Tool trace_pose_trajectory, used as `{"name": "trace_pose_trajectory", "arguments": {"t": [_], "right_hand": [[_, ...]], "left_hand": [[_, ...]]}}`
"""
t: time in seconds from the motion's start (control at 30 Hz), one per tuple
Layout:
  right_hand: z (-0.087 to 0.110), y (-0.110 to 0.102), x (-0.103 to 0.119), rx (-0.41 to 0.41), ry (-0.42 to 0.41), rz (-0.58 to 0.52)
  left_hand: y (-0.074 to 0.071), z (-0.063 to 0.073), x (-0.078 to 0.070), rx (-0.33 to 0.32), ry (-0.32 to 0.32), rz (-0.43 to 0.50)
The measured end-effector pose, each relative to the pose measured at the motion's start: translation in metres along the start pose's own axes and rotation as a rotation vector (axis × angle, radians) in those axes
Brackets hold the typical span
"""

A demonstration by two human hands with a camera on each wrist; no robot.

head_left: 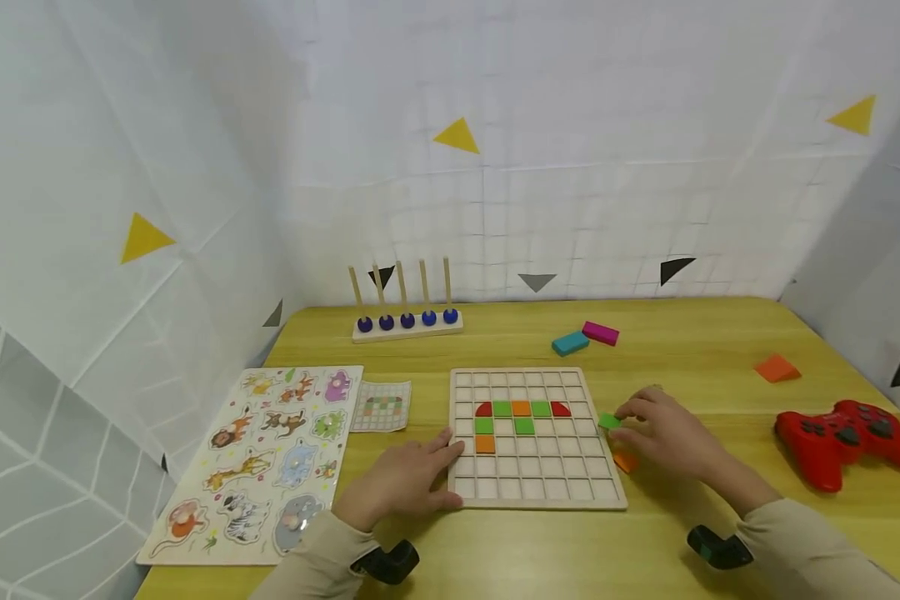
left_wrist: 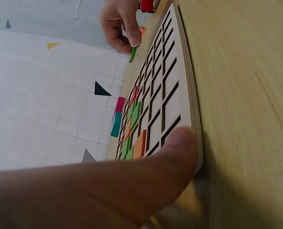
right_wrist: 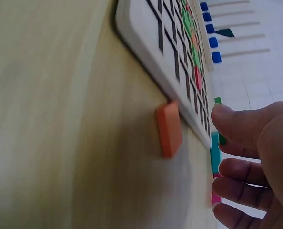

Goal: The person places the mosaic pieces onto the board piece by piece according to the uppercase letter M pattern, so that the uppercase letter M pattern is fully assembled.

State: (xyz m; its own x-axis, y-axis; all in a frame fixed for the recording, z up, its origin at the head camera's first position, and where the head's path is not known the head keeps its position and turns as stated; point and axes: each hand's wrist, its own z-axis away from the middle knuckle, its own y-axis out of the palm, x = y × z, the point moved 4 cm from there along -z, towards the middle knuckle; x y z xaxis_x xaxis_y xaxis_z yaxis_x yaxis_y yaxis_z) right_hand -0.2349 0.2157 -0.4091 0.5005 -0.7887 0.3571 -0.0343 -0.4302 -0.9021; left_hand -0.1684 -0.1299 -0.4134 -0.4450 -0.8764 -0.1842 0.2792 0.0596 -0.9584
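Note:
A wooden grid board (head_left: 540,503) lies flat on the table, with red, green and orange tiles set in its upper left cells. My left hand (head_left: 403,482) rests at the board's left edge, thumb and fingertips touching the frame. Just off the right edge, my right hand (head_left: 667,435) pinches a green tile (head_left: 609,422) between thumb and fingers. Below that hand, an orange tile (right_wrist: 169,129) lies on the table close beside the board.
An animal puzzle board (head_left: 270,467) and a pattern card (head_left: 382,407) lie left. A peg stand (head_left: 408,327) with blue beads stands behind. Teal (head_left: 571,343) and magenta blocks (head_left: 601,333) lie at the back. Right are an orange piece (head_left: 777,368) and a red game controller (head_left: 847,442).

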Motion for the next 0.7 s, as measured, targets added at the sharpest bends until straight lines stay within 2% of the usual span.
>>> {"name": "trace_pose_trajectory", "arguments": {"t": [0.27,0.53,0.7], "right_hand": [[-0.009,0.01,0.011,0.044,0.017,-0.015],[-0.009,0.009,0.019,0.046,-0.015,0.006],[-0.016,0.008,0.028,0.053,-0.033,0.017]], "left_hand": [[-0.001,0.0,-0.002,0.005,-0.009,0.004],[0.001,0.0,-0.003,0.019,-0.025,0.015],[-0.001,0.0,-0.002,0.01,-0.03,0.02]]}}
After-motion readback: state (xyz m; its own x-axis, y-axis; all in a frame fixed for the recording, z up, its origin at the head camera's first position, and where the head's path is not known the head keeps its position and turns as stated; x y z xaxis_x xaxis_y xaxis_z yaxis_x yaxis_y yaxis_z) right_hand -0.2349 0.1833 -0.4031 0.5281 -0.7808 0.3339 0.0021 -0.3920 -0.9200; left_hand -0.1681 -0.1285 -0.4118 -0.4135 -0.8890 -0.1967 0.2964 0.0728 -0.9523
